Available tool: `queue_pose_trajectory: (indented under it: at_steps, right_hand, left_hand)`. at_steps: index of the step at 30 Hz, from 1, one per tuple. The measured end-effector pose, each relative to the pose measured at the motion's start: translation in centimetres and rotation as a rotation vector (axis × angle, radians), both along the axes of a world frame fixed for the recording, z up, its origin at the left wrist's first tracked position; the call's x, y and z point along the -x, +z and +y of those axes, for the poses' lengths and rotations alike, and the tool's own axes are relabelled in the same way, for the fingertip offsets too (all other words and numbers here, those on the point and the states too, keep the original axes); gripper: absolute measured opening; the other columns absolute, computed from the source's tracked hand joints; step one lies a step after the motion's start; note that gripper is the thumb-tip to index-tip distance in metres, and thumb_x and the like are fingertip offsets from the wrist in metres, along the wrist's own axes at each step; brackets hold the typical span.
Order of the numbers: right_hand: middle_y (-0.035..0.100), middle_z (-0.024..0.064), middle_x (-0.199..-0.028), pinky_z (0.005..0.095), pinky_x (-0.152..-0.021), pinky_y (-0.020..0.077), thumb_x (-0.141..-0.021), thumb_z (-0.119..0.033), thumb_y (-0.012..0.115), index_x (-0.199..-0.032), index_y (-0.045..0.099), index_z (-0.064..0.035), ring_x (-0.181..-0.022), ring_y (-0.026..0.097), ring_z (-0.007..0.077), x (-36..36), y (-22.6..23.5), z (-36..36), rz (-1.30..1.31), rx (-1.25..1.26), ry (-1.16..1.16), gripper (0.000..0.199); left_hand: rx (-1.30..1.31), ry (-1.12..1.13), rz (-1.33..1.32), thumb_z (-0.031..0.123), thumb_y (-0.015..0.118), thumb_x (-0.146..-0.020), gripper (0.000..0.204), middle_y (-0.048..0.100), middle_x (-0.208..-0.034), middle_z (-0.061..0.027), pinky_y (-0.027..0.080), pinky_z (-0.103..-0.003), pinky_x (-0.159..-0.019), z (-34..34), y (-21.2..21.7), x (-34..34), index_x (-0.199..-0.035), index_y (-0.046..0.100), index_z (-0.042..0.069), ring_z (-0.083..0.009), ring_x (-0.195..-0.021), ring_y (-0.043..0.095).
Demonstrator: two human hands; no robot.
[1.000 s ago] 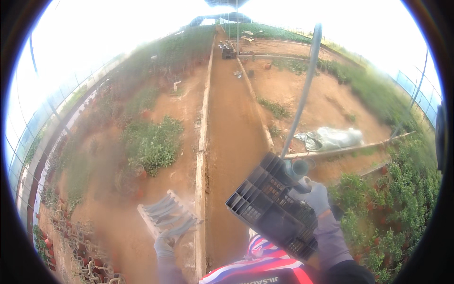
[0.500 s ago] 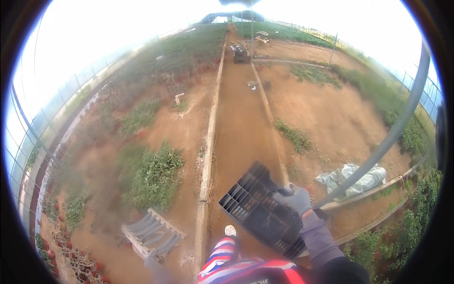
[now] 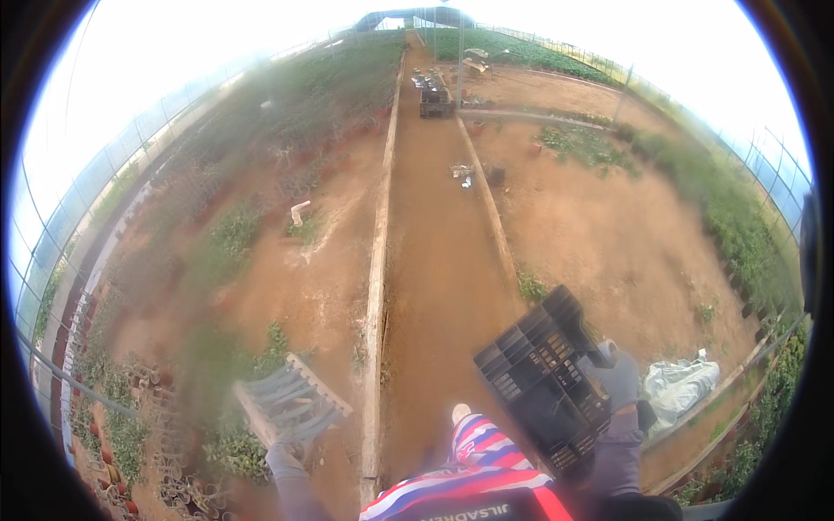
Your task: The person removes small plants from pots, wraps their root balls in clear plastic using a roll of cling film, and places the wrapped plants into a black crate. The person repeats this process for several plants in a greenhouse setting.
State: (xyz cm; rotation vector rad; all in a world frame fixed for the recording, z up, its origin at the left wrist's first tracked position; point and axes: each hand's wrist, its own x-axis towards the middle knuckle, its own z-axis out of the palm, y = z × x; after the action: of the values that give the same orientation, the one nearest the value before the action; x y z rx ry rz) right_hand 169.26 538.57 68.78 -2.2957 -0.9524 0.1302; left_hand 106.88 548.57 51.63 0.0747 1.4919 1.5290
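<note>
In my right hand (image 3: 618, 379), which wears a grey glove, the fingers are wrapped round the upper edge of a black plastic crate (image 3: 543, 369). The crate hangs tilted at my right side, its divided, slotted face showing. On the other side, my left hand (image 3: 283, 453) grips a small slatted stool (image 3: 300, 401) by one pale side rail; grey bands run between its two rails. The fingers of that hand are partly blurred and hidden. Below, my leg in striped clothing and one white shoe (image 3: 460, 413) are on the path.
A dirt path (image 3: 439, 226) runs ahead between low pale kerbs (image 3: 376, 295). Further along stand another black crate (image 3: 434, 103) and some litter (image 3: 462, 174). Plant beds lie on both sides. A whitish plastic sheet (image 3: 679, 391) lies to the right.
I have moved forward along the path, so the far crate and litter look nearer. The black crate has swung to the right. The stool has shifted slightly upward and right, still in my left hand.
</note>
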Motion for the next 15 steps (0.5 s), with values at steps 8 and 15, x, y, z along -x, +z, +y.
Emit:
queue_pose_trajectory:
  at_steps: [8, 15]
  right_hand:
    - [0.072, 0.0147, -0.080, 0.0419, -0.066, 0.0514, -0.062, -0.052, 0.086, -0.088, 0.072, -0.0027, -0.072, 0.070, 0.0317, -14.5, -2.1, 28.6, -0.136, 0.165, -0.074, 0.057]
    - [0.070, 0.0120, -0.076, 0.0396, -0.064, 0.0523, -0.067, -0.052, 0.080, -0.096, 0.067, -0.0025, -0.071, 0.068, 0.0258, -25.4, 0.6, 54.3, -0.083, 0.342, -0.029, 0.059]
  left_hand:
    - [-0.044, 0.002, -0.016, 0.005, 0.067, -0.088, 0.008, 0.046, -0.058, 0.0003, 0.043, -0.026, -0.044, 35.5, -1.7, -11.9, -0.094, 0.062, 0.007, -0.0110, -0.043, 0.041]
    - [0.029, 0.217, 0.097, 0.005, 0.067, -0.088, 0.007, 0.043, -0.055, 0.0002, 0.044, -0.026, -0.043, 57.1, 1.0, -16.7, -0.093, 0.062, 0.006, -0.0108, -0.040, 0.038]
